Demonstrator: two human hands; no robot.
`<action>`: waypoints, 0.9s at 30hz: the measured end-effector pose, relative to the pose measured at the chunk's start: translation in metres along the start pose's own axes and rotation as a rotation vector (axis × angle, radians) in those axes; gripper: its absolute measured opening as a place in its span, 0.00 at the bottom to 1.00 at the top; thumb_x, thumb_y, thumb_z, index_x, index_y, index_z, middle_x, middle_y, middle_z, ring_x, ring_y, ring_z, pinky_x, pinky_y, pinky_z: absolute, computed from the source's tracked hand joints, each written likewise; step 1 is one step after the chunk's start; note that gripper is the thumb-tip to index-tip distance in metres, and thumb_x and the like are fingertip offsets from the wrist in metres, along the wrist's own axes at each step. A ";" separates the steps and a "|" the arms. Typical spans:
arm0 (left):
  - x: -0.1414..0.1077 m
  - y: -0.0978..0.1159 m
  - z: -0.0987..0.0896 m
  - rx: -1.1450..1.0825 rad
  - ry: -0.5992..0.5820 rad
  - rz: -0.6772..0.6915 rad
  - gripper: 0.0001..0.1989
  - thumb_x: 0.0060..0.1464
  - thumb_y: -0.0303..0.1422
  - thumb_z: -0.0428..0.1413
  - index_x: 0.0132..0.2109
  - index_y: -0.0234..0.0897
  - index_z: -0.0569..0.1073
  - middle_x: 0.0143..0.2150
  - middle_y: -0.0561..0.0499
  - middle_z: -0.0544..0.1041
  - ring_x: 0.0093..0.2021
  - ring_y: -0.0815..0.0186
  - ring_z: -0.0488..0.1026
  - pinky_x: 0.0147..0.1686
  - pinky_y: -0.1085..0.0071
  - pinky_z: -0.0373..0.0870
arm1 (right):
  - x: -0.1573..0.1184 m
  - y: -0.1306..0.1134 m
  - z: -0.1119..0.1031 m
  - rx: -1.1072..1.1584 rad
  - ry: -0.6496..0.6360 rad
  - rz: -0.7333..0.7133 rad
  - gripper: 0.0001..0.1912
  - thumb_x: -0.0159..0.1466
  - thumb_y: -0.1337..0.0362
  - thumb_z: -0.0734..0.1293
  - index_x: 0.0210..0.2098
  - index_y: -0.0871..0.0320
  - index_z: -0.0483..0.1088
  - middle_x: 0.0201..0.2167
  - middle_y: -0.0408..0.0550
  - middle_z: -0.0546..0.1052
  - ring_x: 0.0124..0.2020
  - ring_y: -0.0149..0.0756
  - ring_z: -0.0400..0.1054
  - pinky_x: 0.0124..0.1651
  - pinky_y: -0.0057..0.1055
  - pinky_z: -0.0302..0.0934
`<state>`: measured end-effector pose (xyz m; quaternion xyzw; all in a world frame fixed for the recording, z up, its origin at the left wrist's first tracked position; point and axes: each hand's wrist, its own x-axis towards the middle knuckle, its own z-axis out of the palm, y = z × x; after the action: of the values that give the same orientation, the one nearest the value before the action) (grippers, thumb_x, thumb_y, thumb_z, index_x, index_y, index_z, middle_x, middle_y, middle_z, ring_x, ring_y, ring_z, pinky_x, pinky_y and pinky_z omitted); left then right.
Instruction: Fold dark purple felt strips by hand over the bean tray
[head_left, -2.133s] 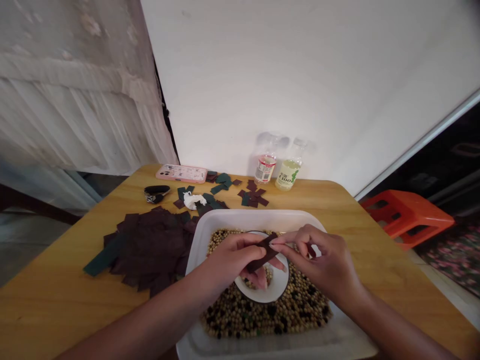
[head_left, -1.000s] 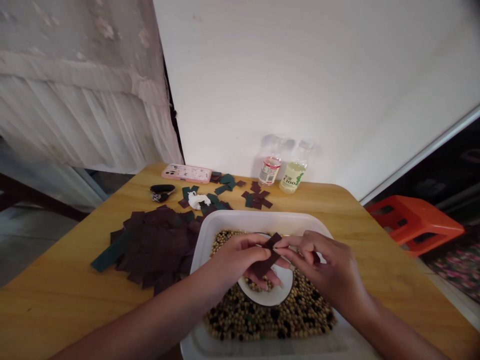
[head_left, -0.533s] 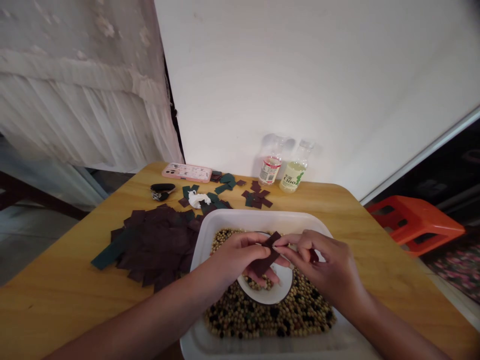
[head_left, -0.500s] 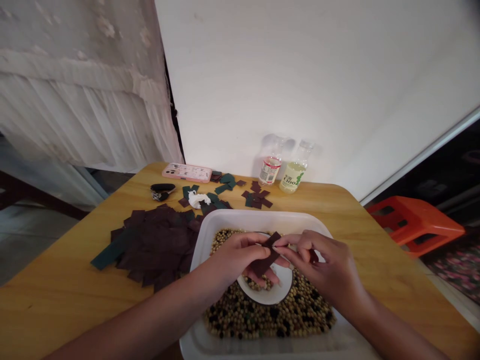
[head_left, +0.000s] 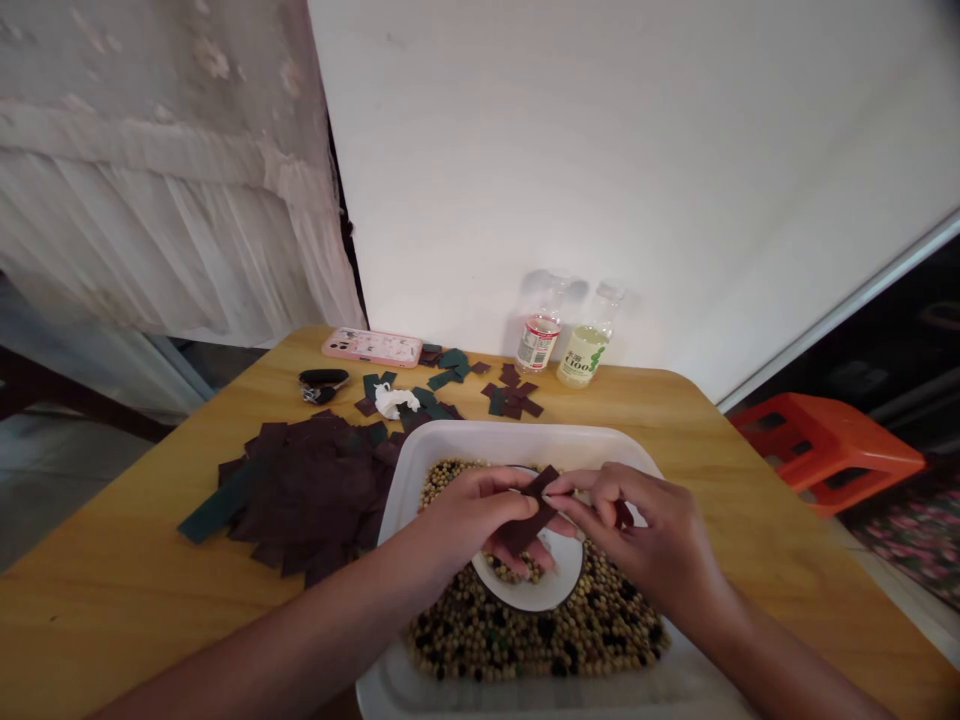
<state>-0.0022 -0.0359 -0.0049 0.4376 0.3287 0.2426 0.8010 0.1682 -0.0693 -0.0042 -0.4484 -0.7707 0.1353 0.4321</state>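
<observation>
A dark maroon strip (head_left: 529, 513) of sheet material lies across the fingers of my left hand (head_left: 472, 520), which holds it from below with the thumb on top. My right hand (head_left: 645, 525) pinches the strip's upper end, and a small dark piece (head_left: 622, 515) shows among its fingers. Both hands hover over a white bowl (head_left: 559, 585) holding a few beans. The bowl sits in a white rectangular tray (head_left: 510, 435) filled with mixed pale and black beans (head_left: 525, 640). The hands hide the bowl's far side.
A heap of maroon and green squares (head_left: 300, 490) lies left of the tray on a wooden table (head_left: 112, 530). Behind are smaller squares (head_left: 510, 390), a tissue (head_left: 394, 400), a key fob (head_left: 324, 380), a pink phone (head_left: 371, 347) and two plastic bottles (head_left: 538, 340).
The view has shifted slightly since the earliest frame. Both hands stay on the strip, with only small finger movement, and the small dark piece shows more plainly by the right fingers.
</observation>
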 end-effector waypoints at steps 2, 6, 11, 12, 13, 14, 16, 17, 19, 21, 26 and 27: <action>0.000 0.001 0.001 0.006 0.023 -0.007 0.11 0.41 0.32 0.54 0.34 0.33 0.73 0.30 0.47 0.78 0.21 0.70 0.72 0.19 0.77 0.66 | 0.000 0.000 0.000 -0.011 -0.003 0.006 0.17 0.57 0.69 0.65 0.18 0.55 0.52 0.18 0.42 0.70 0.33 0.37 0.73 0.25 0.24 0.63; -0.001 0.002 0.002 0.014 0.046 -0.019 0.11 0.40 0.32 0.54 0.34 0.33 0.73 0.29 0.47 0.78 0.20 0.70 0.72 0.19 0.76 0.65 | 0.000 0.000 0.001 -0.003 -0.007 0.012 0.17 0.57 0.69 0.65 0.18 0.55 0.53 0.18 0.41 0.70 0.33 0.36 0.73 0.26 0.24 0.63; 0.000 0.001 0.001 0.018 0.025 -0.014 0.10 0.40 0.33 0.54 0.33 0.34 0.73 0.29 0.48 0.77 0.21 0.70 0.72 0.20 0.76 0.65 | 0.001 0.000 0.001 -0.007 -0.003 0.019 0.17 0.57 0.70 0.65 0.18 0.55 0.53 0.18 0.41 0.70 0.32 0.35 0.73 0.24 0.23 0.63; 0.001 0.000 0.000 0.018 0.017 -0.009 0.10 0.41 0.33 0.54 0.33 0.34 0.73 0.29 0.48 0.77 0.21 0.70 0.72 0.20 0.76 0.65 | 0.001 0.000 0.000 -0.002 -0.005 0.021 0.17 0.57 0.70 0.65 0.18 0.55 0.53 0.18 0.41 0.70 0.32 0.35 0.73 0.25 0.23 0.63; 0.001 0.000 0.000 0.016 0.009 -0.005 0.11 0.41 0.33 0.54 0.33 0.34 0.73 0.29 0.48 0.77 0.22 0.69 0.72 0.20 0.76 0.65 | 0.000 -0.001 0.000 0.003 -0.006 0.023 0.17 0.57 0.69 0.64 0.17 0.55 0.53 0.18 0.41 0.69 0.32 0.36 0.73 0.25 0.23 0.63; 0.001 -0.001 0.000 0.015 0.007 -0.002 0.11 0.41 0.34 0.54 0.34 0.34 0.73 0.29 0.48 0.77 0.22 0.70 0.72 0.20 0.76 0.65 | 0.000 -0.001 0.000 0.007 -0.006 0.023 0.17 0.57 0.69 0.64 0.17 0.55 0.53 0.18 0.41 0.69 0.33 0.36 0.73 0.25 0.24 0.64; 0.002 -0.001 0.000 0.017 0.019 -0.008 0.12 0.41 0.33 0.54 0.35 0.33 0.73 0.29 0.48 0.77 0.21 0.70 0.72 0.20 0.76 0.65 | 0.000 -0.001 -0.001 0.004 -0.006 0.021 0.17 0.57 0.69 0.64 0.17 0.55 0.53 0.17 0.41 0.69 0.33 0.37 0.73 0.26 0.24 0.64; 0.002 -0.001 0.000 0.020 0.023 -0.012 0.12 0.40 0.33 0.54 0.35 0.33 0.73 0.30 0.47 0.78 0.21 0.70 0.72 0.19 0.76 0.65 | 0.000 -0.001 -0.001 0.003 -0.005 0.022 0.17 0.57 0.69 0.65 0.18 0.55 0.53 0.17 0.41 0.68 0.33 0.37 0.73 0.26 0.24 0.64; 0.001 -0.001 0.000 0.023 0.021 -0.016 0.12 0.40 0.33 0.55 0.34 0.33 0.73 0.29 0.47 0.78 0.21 0.70 0.72 0.19 0.76 0.65 | 0.001 -0.001 0.000 0.010 -0.003 0.022 0.17 0.57 0.70 0.65 0.18 0.55 0.52 0.17 0.41 0.69 0.33 0.36 0.73 0.26 0.24 0.64; 0.001 0.000 0.000 0.023 0.012 -0.011 0.11 0.40 0.33 0.54 0.34 0.33 0.73 0.30 0.48 0.78 0.21 0.70 0.72 0.20 0.76 0.66 | 0.001 -0.001 0.000 0.022 -0.003 0.018 0.17 0.57 0.70 0.65 0.18 0.55 0.52 0.18 0.41 0.70 0.33 0.36 0.73 0.27 0.24 0.65; 0.001 0.000 0.001 0.026 0.033 -0.009 0.11 0.41 0.33 0.54 0.34 0.33 0.73 0.28 0.49 0.77 0.21 0.70 0.72 0.20 0.76 0.66 | -0.001 0.000 0.001 0.021 -0.007 0.012 0.17 0.57 0.70 0.65 0.18 0.55 0.53 0.19 0.42 0.72 0.34 0.36 0.73 0.28 0.25 0.65; 0.001 0.000 0.001 0.026 0.035 -0.007 0.11 0.41 0.33 0.54 0.34 0.34 0.73 0.28 0.49 0.77 0.21 0.70 0.72 0.19 0.76 0.65 | -0.001 0.000 0.001 0.016 -0.009 0.013 0.17 0.57 0.70 0.65 0.18 0.55 0.53 0.20 0.42 0.72 0.34 0.36 0.73 0.28 0.25 0.65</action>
<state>-0.0007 -0.0359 -0.0045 0.4424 0.3473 0.2434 0.7902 0.1676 -0.0700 -0.0049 -0.4493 -0.7686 0.1464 0.4311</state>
